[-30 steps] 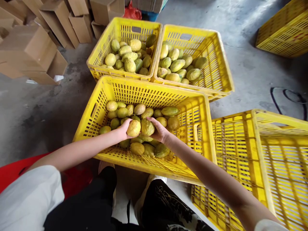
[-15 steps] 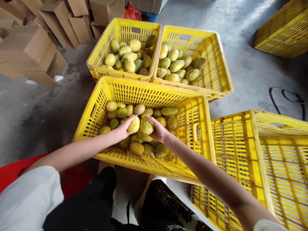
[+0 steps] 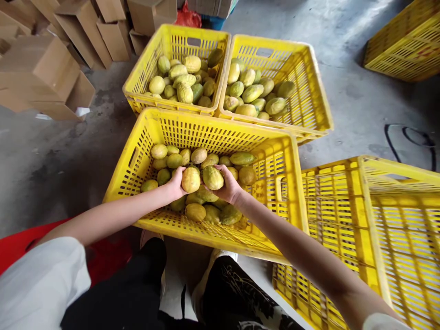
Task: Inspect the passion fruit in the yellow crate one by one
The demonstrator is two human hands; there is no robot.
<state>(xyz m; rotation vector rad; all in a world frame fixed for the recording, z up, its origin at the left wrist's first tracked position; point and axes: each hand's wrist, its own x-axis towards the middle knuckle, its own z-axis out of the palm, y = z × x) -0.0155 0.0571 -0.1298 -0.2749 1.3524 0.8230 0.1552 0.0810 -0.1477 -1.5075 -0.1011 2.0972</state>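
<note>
My left hand point(image 3: 177, 184) is closed round a yellow fruit point(image 3: 191, 179), and my right hand point(image 3: 229, 184) grips a yellow-green fruit point(image 3: 213, 178). The two fruits are side by side with a small gap between them, over the near yellow crate point(image 3: 206, 123). Below them in that crate lie several more yellow and green fruits, such as a yellow one point(image 3: 195, 212) by the near wall and a long green one point(image 3: 242, 158) toward the back.
Two crates of similar fruit, one at the back left point(image 3: 129, 89) and one at the back right point(image 3: 323, 107), touch the near crate. More yellow crates point(image 3: 364, 229) stand at the right. Cardboard boxes point(image 3: 41, 68) fill the upper left. A black cable point(image 3: 409, 137) lies on the floor.
Both held fruits have turned in my hands and show more of their surface. The right one has moved slightly right and up, away from the left one.
</note>
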